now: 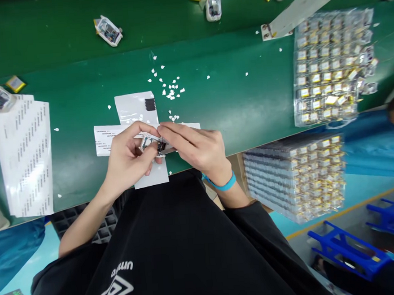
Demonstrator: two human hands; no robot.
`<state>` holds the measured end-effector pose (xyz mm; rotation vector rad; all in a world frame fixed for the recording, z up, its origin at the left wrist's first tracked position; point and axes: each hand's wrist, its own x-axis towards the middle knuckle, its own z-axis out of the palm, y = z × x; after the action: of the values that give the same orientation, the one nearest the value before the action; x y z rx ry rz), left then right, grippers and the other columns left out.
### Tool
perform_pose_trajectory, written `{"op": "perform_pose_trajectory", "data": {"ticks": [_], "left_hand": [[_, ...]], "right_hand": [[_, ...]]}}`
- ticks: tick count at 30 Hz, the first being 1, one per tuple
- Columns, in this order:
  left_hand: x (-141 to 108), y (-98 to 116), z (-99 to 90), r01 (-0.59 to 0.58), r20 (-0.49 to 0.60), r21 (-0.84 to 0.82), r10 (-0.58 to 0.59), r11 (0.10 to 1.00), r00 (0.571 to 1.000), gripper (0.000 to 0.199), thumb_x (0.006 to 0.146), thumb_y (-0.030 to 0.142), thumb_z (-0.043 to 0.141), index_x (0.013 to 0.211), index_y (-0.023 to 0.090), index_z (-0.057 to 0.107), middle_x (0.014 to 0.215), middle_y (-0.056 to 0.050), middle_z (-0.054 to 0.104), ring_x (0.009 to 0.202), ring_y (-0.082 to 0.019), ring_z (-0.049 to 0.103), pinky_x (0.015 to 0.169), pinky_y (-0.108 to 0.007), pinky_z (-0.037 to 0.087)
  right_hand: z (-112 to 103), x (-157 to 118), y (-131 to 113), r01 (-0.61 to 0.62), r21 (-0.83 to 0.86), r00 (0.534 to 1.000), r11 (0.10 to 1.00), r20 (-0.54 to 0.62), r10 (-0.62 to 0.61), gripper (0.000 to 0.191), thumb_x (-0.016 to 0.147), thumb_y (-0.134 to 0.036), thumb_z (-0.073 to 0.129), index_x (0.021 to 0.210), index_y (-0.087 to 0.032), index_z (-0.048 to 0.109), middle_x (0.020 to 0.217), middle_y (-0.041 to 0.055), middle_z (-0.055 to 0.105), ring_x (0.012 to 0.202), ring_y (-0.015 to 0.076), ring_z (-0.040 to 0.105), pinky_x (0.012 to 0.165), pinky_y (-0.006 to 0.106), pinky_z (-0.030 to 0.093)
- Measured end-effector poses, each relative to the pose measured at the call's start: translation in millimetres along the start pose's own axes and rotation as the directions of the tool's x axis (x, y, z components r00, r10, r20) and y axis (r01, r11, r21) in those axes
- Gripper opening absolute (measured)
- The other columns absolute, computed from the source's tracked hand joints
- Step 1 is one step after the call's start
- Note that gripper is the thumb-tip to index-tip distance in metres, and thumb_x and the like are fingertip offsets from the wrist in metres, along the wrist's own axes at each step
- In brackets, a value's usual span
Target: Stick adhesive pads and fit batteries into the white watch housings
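Note:
My left hand (126, 154) is closed around a small white electronic device housing (146, 142), its circuit board facing up. The thumb lies across the dark part of the board. From the other side my right hand (197, 145) meets it, fingers pinched together at the housing's right end. A thin greyish strip (169, 150) shows under those fingers; its kind is hidden. Beneath both hands lie white label sheets (135, 107), crossed over each other, one bearing a block of small black stickers (150, 104). Small white round tabs (171, 94) are scattered just beyond.
Similar device housings (109, 31) with yellow battery cells lie along the far side. More printed sheets (29, 163) are at left. At right are a clear tray of parts (296, 100), a slanted metal post (305, 7), stacked trays (270, 178) and a person's blue sleeve (368, 140).

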<state>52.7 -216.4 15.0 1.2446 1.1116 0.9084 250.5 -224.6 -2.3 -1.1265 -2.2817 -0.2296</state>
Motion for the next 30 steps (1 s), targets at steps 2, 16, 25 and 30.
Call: {"op": "perform_pose_trajectory", "data": {"ticks": [2, 16, 25, 30], "left_hand": [[-2.2, -1.7, 2.3, -0.016, -0.031, 0.041, 0.018, 0.999, 0.999, 0.015, 0.085, 0.010, 0.068, 0.093, 0.023, 0.065, 0.044, 0.010, 0.052, 0.026, -0.011, 0.047, 0.029, -0.020, 0.036], [-16.1, -9.4, 10.4, -0.136, -0.101, 0.196, 0.158, 0.971, 0.982, 0.018, 0.092, 0.021, 0.075, 0.101, 0.024, 0.060, 0.067, 0.007, 0.070, 0.057, -0.015, 0.073, 0.055, -0.024, 0.056], [-24.0, -12.5, 9.9, -0.213, -0.147, 0.081, 0.223, 0.974, 0.964, 0.016, 0.099, 0.029, 0.072, 0.093, 0.024, 0.058, 0.069, 0.003, 0.074, 0.055, -0.017, 0.075, 0.046, -0.025, 0.054], [-26.2, -11.8, 10.1, -0.221, -0.117, 0.062, 0.227, 0.973, 0.967, 0.017, 0.098, 0.024, 0.071, 0.092, 0.024, 0.055, 0.069, 0.004, 0.073, 0.057, -0.017, 0.075, 0.050, -0.025, 0.057]], "right_hand": [[-2.7, -1.8, 2.4, 0.040, -0.002, 0.999, 0.999, 0.011, -0.040, 0.035, 0.105, -0.005, 0.049, 0.120, -0.020, 0.076, 0.119, -0.0003, 0.085, 0.071, 0.0109, 0.077, 0.051, 0.027, 0.052], [-20.8, 9.3, -19.7, -0.110, 0.020, 0.950, 0.994, 0.296, 0.099, 0.036, 0.107, -0.008, 0.045, 0.128, -0.010, 0.073, 0.127, 0.0126, 0.081, 0.076, 0.0167, 0.080, 0.050, 0.028, 0.053], [-28.3, 15.7, -12.0, -0.456, 0.557, 0.882, 0.694, 0.387, 0.268, 0.025, 0.112, -0.025, 0.053, 0.115, -0.019, 0.077, 0.088, -0.0027, 0.082, 0.071, 0.0088, 0.073, 0.070, 0.021, 0.058], [-24.5, 20.9, -23.1, -0.635, 0.672, 0.764, 0.381, 0.476, 0.435, 0.031, 0.103, -0.046, 0.070, 0.092, -0.017, 0.072, 0.070, -0.0058, 0.070, 0.047, 0.0034, 0.041, 0.049, 0.021, 0.039]]}}
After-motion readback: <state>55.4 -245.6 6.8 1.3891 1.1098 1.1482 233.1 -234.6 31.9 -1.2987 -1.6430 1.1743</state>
